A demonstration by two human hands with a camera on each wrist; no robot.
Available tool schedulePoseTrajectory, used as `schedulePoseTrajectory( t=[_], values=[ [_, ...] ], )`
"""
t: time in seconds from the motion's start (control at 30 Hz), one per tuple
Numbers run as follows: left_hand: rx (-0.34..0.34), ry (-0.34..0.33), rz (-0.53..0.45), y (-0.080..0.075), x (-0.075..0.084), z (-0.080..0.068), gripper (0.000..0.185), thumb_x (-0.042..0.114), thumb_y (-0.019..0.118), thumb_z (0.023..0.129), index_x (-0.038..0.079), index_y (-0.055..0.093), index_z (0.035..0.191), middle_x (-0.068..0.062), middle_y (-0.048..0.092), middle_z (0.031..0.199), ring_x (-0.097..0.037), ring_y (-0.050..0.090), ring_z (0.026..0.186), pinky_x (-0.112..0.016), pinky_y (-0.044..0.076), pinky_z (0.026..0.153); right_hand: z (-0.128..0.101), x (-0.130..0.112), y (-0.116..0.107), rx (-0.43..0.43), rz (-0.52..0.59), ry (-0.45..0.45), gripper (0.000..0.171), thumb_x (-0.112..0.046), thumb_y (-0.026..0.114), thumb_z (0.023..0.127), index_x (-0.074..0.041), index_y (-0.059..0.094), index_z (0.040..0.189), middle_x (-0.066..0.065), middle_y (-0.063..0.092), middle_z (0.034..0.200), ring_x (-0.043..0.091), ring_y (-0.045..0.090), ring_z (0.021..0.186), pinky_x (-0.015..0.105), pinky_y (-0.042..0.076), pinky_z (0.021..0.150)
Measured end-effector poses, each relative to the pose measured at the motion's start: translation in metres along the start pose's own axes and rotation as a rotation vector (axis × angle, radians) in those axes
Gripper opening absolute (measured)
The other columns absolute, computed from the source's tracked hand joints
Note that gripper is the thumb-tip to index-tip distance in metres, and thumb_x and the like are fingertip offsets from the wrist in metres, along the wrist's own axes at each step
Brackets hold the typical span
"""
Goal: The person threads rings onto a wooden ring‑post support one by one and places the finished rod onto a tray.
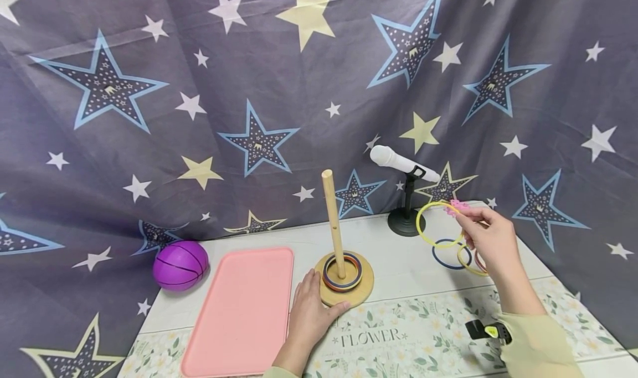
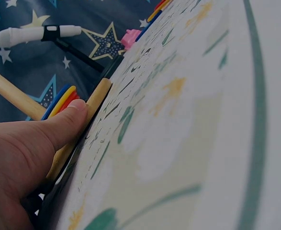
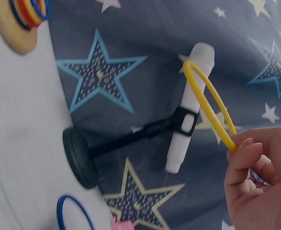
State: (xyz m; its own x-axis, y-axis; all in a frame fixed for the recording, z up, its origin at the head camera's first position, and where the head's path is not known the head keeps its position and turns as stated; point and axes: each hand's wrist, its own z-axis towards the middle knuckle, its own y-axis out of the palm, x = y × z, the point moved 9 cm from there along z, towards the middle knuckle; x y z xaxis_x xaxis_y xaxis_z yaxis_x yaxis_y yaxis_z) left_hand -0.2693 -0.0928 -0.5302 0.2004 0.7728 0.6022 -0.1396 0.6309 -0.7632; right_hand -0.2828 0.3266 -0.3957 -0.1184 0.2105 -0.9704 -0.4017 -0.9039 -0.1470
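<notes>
A wooden peg [image 1: 333, 223] stands upright on a round wooden base [image 1: 362, 289], with blue, yellow and red rings [image 1: 342, 272] stacked around its foot. My left hand [image 1: 310, 309] lies flat on the table, and a straight finger [image 2: 66, 122] presses the base's edge [image 2: 96, 101]. Off to the right, my right hand [image 1: 487, 233] pinches a yellow ring [image 1: 432, 229] and holds it above the table. The right wrist view shows the fingertips [image 3: 245, 153] closed on this yellow ring [image 3: 205, 96]. Under that hand lie a blue ring [image 1: 447, 254] and two more rings [image 1: 471, 263].
A white microphone [image 1: 401, 163] on a black stand [image 1: 406, 223] is just behind the held ring. A pink tray [image 1: 244, 311] lies left of the peg, and a purple ball [image 1: 180, 264] sits at the far left. A star-print cloth hangs behind. A small pink piece [image 1: 457, 206] shows by my right fingertips.
</notes>
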Motion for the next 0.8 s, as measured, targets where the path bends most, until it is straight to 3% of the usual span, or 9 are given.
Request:
schedulePoseTrajectory(
  t=[0.1,0.17,0.43,0.67,0.8],
  values=[
    [-0.001,-0.003,0.005,0.0,0.0,0.0,0.114,0.06,0.096,0.08,-0.011,0.051,0.157,-0.032,0.043,0.167,-0.054,0.041,0.154,-0.068,0.039,0.122,0.0,-0.009,0.01,-0.033,0.149,0.009,0.018,-0.018,0.085,0.101,-0.009,0.08,0.115,-0.007,0.073,0.085,0.008,0.054,0.056,0.02,0.045,0.047],
    [0.005,-0.001,0.01,-0.001,0.001,-0.001,0.114,0.06,0.096,0.079,-0.011,0.051,0.157,-0.033,0.043,0.166,-0.054,0.041,0.153,-0.068,0.039,0.122,-0.001,-0.016,0.017,-0.056,0.186,0.005,0.022,-0.017,0.085,0.101,-0.004,0.079,0.117,-0.006,0.072,0.083,0.009,0.054,0.057,0.02,0.046,0.047],
    [0.014,0.006,0.027,-0.002,0.003,-0.001,0.115,0.061,0.095,0.078,-0.011,0.052,0.156,-0.033,0.044,0.165,-0.055,0.042,0.152,-0.068,0.039,0.121,-0.006,-0.049,0.042,-0.152,0.24,-0.058,0.021,-0.018,0.082,0.103,-0.004,0.077,0.117,-0.001,0.064,0.077,0.012,0.053,0.064,0.022,0.047,0.052],
    [0.012,0.008,0.034,-0.001,0.002,0.0,0.115,0.062,0.095,0.078,-0.011,0.052,0.156,-0.033,0.044,0.166,-0.055,0.043,0.152,-0.067,0.039,0.122,-0.012,-0.076,0.057,-0.174,0.318,-0.118,0.028,-0.013,0.082,0.102,0.007,0.074,0.12,-0.001,0.064,0.076,0.011,0.053,0.062,0.021,0.045,0.049],
    [0.011,0.011,0.029,-0.001,0.002,-0.001,0.115,0.061,0.096,0.078,-0.011,0.052,0.156,-0.033,0.044,0.165,-0.056,0.043,0.151,-0.068,0.039,0.122,-0.016,-0.09,0.064,-0.196,0.321,-0.157,0.025,-0.014,0.082,0.102,0.004,0.076,0.118,0.001,0.063,0.076,0.012,0.052,0.06,0.022,0.045,0.048]
  ],
)
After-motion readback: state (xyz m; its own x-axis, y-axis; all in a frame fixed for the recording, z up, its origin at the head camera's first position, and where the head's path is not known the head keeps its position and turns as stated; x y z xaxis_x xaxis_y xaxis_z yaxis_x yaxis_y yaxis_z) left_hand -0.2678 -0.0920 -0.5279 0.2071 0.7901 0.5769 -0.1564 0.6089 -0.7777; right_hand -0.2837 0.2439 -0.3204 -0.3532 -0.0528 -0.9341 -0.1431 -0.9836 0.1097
